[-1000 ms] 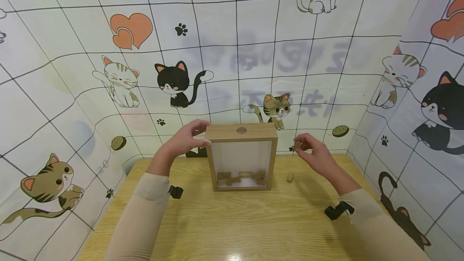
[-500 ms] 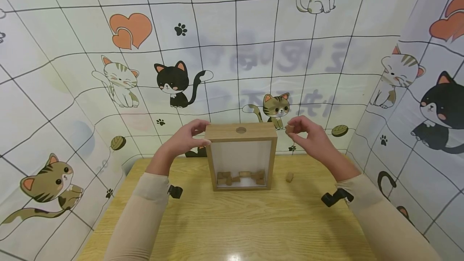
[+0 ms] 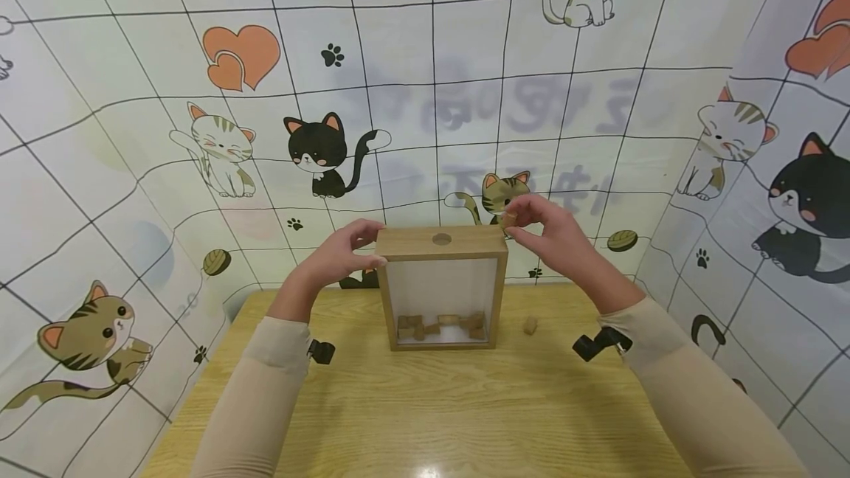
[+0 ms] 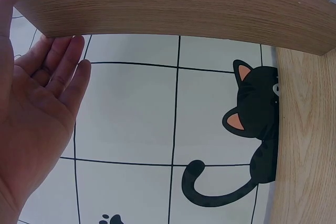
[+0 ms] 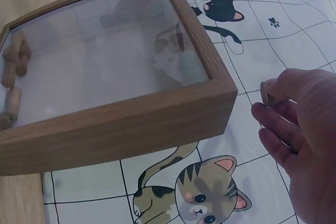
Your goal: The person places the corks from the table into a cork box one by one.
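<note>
A wooden shadow box (image 3: 478, 243) with a clear front stands upright on the table, a round hole (image 3: 441, 240) in its top. Several corks (image 3: 448, 320) lie along the bottom inside it. My left hand (image 3: 335, 253) grips the upper left corner of the box, thumb in front and fingers behind; the left wrist view shows those fingers at the frame's side (image 4: 178, 11). Just past the top right corner, my right hand (image 3: 551, 231) pinches a small cork (image 3: 510, 218) between thumb and fingertips. In the right wrist view that cork (image 5: 265, 94) is mostly hidden by the fingers.
One loose cork (image 3: 530, 325) lies on the wooden table (image 3: 425, 404), right of the box. A white cloth (image 3: 412, 43) with cats and a black grid rises behind the table and along both sides. Black wrist mounts (image 3: 600, 344) are strapped to both sleeves.
My right hand has risen and moved left with the cork, from beside the box to near its top right corner. The left hand and the box have stayed in place.
</note>
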A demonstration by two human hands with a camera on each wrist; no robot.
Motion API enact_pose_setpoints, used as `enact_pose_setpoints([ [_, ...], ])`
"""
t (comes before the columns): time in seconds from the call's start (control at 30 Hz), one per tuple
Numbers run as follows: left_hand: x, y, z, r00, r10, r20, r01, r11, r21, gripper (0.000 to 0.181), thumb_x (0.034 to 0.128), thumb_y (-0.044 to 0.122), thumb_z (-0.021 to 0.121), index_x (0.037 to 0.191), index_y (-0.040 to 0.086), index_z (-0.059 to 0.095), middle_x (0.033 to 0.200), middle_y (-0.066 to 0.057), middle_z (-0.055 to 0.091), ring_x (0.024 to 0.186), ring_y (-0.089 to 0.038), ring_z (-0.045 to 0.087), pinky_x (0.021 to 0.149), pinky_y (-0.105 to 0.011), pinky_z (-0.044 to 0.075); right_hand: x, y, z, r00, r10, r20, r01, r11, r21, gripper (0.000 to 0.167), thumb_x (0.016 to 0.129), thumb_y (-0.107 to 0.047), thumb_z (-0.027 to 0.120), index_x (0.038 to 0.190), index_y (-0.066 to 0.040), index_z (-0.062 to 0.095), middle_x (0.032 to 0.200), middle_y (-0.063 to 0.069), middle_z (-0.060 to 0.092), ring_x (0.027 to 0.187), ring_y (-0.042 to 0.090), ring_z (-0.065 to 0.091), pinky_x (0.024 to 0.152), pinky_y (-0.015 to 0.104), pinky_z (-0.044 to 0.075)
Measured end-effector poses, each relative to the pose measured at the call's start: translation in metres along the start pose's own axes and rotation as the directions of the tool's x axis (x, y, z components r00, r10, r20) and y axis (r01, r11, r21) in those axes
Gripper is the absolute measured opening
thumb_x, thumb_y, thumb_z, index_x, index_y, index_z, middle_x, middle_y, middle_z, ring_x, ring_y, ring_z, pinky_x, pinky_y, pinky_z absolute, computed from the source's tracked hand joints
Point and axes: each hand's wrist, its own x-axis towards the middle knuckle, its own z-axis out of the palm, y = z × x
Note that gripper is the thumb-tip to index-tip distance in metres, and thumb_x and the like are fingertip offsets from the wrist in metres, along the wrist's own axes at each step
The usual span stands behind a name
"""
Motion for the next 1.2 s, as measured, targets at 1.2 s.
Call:
enact_pose_setpoints([
  [1.2, 0.001, 0.0, 0.0, 1.0, 0.002, 0.0, -0.002, 1.0, -0.002, 0.077, 0.0968, 0.033, 0.089, 0.161, 0.016, 0.051, 0.165, -0.013, 0.05, 0.16, -0.038, 0.041, 0.127, -0.063, 0.036, 0.054, -0.033, 0.055, 0.978, -0.028, 0.208, 0.019, 0.999, 0.046, 0.021, 0.1, -0.006, 0.083, 0.12, -0.009, 0.076, 0.12, 0.006, 0.075, 0.107, 0.023, 0.077, 0.087, 0.043, 0.063],
])
